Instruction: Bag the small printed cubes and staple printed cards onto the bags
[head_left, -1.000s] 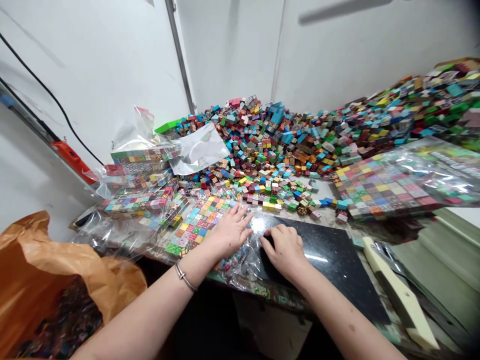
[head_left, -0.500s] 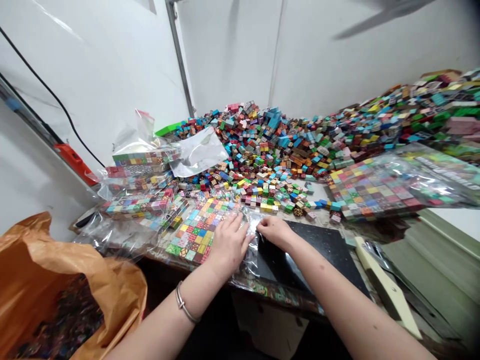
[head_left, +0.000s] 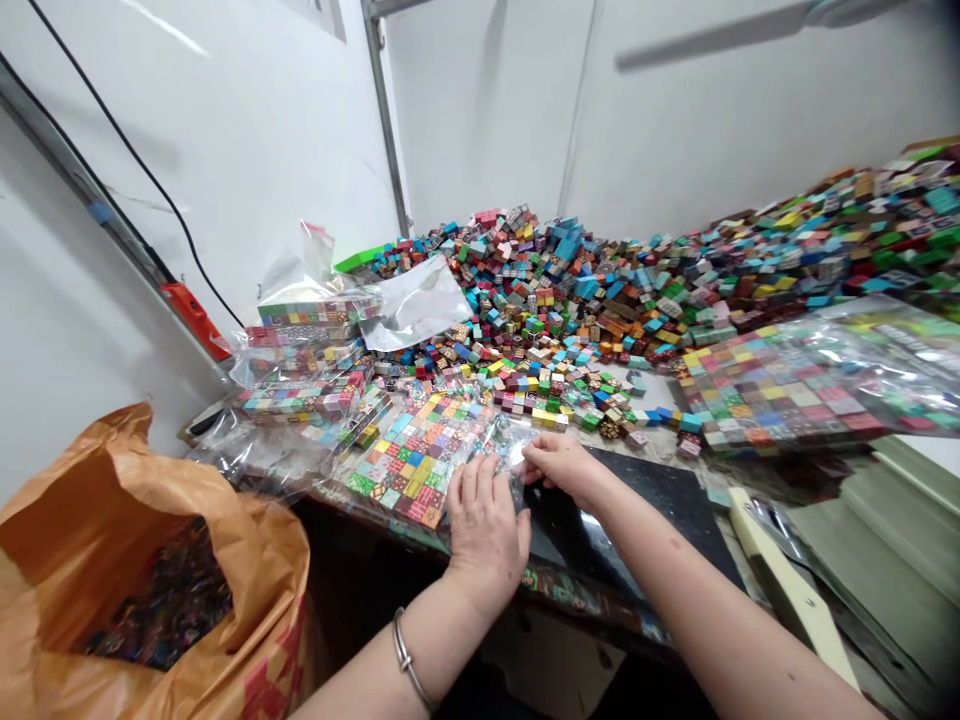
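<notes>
A flat block of many small coloured cubes (head_left: 411, 455) lies in a clear plastic bag on the table. My left hand (head_left: 486, 515) rests on the bag's plastic at the block's right edge, with its fingers laid out and nothing held in them. Just to the right, my right hand (head_left: 559, 465) pinches the clear plastic (head_left: 510, 440) between thumb and fingers. Below and beside my right hand lies a black board (head_left: 664, 510). Part of the plastic is hidden under my hands.
Behind is a large heap of loose coloured cubes (head_left: 555, 290). Bagged blocks (head_left: 307, 340) are stacked at left, and another bagged block (head_left: 780, 390) lies at right. An orange sack (head_left: 262, 560) stands front left. A cream-handled cutter (head_left: 795, 590) is at right.
My left hand has moved off the block's face, toward its front right edge. My right hand still pinches the plastic. The camera view has turned slightly left.
</notes>
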